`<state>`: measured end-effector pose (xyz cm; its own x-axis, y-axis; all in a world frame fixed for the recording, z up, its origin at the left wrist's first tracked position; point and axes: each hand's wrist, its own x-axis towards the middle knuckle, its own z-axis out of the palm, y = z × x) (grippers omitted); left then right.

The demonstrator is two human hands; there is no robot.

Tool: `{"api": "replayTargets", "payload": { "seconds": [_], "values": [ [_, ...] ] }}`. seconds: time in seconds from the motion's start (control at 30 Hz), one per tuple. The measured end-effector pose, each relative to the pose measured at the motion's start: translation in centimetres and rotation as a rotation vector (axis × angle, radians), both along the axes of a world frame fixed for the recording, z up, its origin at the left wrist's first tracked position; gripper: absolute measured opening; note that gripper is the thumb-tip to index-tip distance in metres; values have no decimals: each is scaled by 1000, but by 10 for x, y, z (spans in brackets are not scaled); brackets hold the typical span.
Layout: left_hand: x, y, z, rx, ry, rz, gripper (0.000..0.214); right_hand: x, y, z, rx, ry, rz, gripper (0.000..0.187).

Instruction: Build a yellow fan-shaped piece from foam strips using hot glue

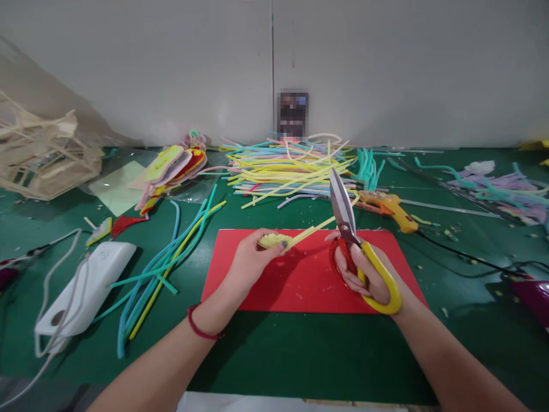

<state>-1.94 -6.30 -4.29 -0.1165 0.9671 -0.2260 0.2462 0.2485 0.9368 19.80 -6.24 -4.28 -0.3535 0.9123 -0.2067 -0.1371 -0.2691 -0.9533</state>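
My left hand [253,252] is closed on a pale yellow coiled or folded strip piece [274,240], held above the red mat [317,280]. From it a loose pale yellow strip [313,229] reaches up and right, passing near the scissors. In my right hand [369,269] is a pair of scissors [343,206] with one red and one yellow handle loop. Their blades point up and away and look nearly closed. Whether the blades touch the strip I cannot tell.
Behind the mat lies a heap of coloured foam-like strips [291,171]. An orange glue gun [390,209] with a black cord is at right. Blue, green and yellow strips [171,263] and a white power strip [88,286] lie left. A phone-like device [293,114] leans on the wall.
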Motion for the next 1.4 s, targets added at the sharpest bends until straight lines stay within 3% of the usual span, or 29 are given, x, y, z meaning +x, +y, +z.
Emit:
{"api": "replayTargets", "payload": {
  "seconds": [0.1,0.23,0.33,0.47,0.6,0.87,1.1,1.4],
  "values": [
    [-1,-1,4,22,-125,57,29,6,-1,6,137,-101,-37,50],
    [-4,3,1,51,-316,138,37,21,-3,12,251,-236,59,57],
    [-7,6,-1,97,-412,175,37,30,-3,15,302,-386,142,53],
    [-10,7,1,137,-444,223,34,35,-2,15,390,-602,109,45],
    [-10,6,5,166,-477,271,32,33,0,12,385,-725,105,41],
    [-8,3,2,156,-342,185,32,26,2,9,351,-745,96,42],
    [-4,0,10,106,-262,54,30,19,-1,21,338,-844,155,42],
    [-4,0,8,92,-243,36,29,14,-2,23,368,-916,163,42]
  ]
}}
